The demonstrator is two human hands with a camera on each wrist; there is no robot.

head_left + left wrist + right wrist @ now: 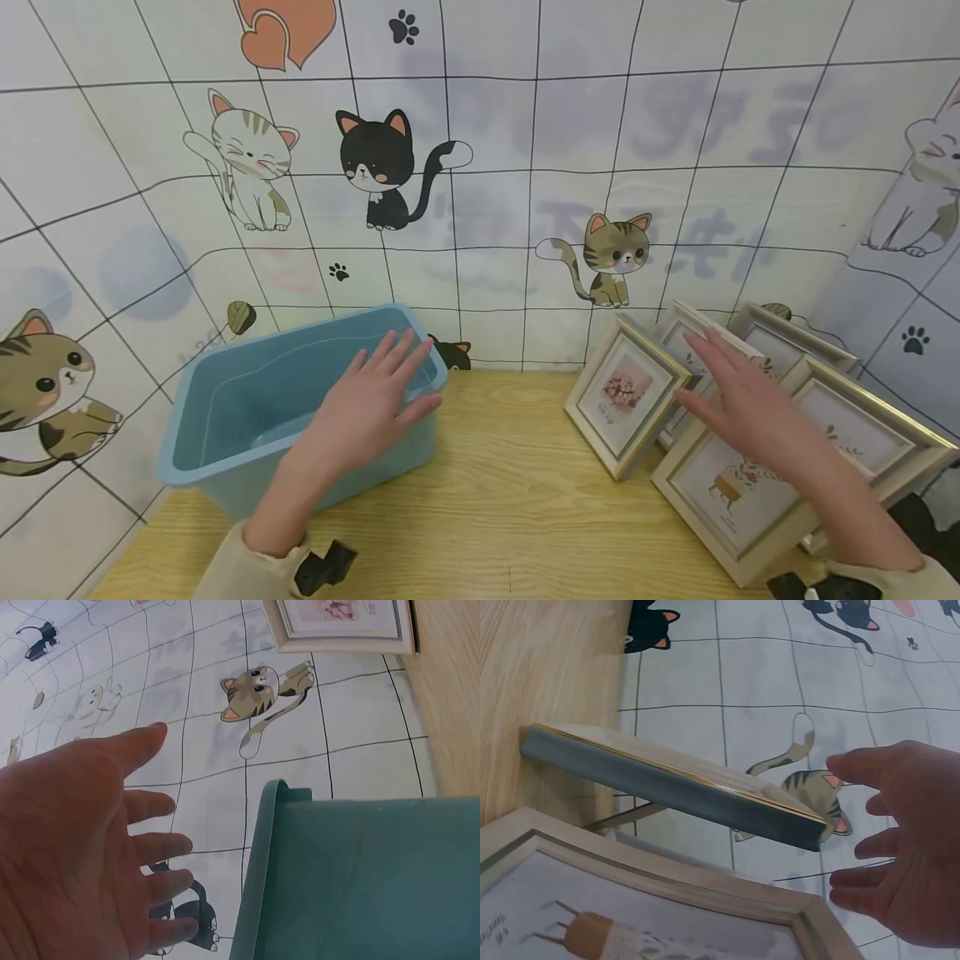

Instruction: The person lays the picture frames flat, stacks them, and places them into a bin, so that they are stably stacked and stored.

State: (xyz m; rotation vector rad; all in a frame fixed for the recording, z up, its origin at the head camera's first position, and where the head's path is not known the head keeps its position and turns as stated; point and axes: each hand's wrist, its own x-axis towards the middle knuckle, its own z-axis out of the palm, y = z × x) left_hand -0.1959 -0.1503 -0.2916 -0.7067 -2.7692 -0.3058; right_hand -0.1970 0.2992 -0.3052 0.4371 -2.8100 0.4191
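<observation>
My left hand (360, 412) is held over the near side of a blue plastic bin (397, 454), palm down with fingers extended. In the left wrist view its fingers are spread apart and hold nothing, beside the bin's rim (251, 892). My right hand (750, 412) hovers over a group of standing picture frames, fingers straight. Closest to its fingertips is a small frame with a pink flower picture (628, 390). Below the hand stands a larger frame with a stool drawing (708, 508). The right wrist view shows the small frame's grey side edge (667, 791) near the fingers.
Behind the front frames stand several more, including one at the back right (780, 337) and a gold-edged one (855, 417). Wood-grain tabletop (502, 483) lies between the bin and frames. A cat-patterned wall covering (487, 208) rises right behind.
</observation>
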